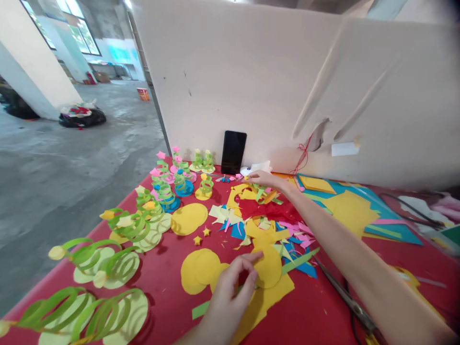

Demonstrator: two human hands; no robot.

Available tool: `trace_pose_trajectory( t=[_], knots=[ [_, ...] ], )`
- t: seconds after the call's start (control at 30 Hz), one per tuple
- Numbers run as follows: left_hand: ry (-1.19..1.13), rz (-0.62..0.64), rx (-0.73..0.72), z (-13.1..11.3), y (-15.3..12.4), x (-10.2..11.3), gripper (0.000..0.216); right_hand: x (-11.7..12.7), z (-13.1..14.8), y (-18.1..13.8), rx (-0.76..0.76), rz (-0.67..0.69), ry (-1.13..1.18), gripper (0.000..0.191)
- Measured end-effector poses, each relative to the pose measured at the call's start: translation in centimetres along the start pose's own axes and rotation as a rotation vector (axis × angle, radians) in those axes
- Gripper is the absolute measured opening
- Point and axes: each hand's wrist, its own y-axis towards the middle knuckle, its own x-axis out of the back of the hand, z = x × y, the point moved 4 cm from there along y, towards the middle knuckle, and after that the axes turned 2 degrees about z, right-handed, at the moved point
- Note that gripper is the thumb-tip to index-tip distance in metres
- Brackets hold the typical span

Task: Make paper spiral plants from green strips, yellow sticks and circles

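My left hand (233,286) is curled at the front, thumb and index finger closed on the left edge of a yellow paper circle (269,268). Beneath lies a yellow paper sheet (264,309), with more yellow circles (199,270) just left. My right hand (264,178) reaches to the back of the table, fingers bent together. A tiny yellow thing shows at its fingertips, too small to make out. Green paper curls (261,194) lie under that hand. Two folded yellow stars (201,236) rest between the circle piles.
Spiral paper ornaments (118,263) on round bases line the left edge of the red table (168,297). A dark phone (233,152) leans on the white panel behind. Paper scraps (230,218) cover the middle. Scissors (347,297) lie under my right forearm, with blue sheets (398,229) beyond.
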Motion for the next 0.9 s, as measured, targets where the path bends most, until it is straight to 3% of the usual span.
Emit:
trace_pose_trajectory(
  t=[0.53, 0.7, 0.9],
  knots=[
    [0.009, 0.013, 0.012, 0.1, -0.2, -0.1, 0.015, 1.6, -2.9, -2.8, -0.067, -0.013, -0.144, 0.03],
    [0.018, 0.019, 0.018, 0.1, -0.1, -0.1, 0.015, 1.6, 0.1, -2.1, 0.017, -0.049, -0.196, 0.03],
    [0.006, -0.008, 0.037, -0.1, 0.0, 0.0, 0.018, -1.0, 5.5, 3.2, 0.119, 0.014, -0.229, 0.03]
  ],
)
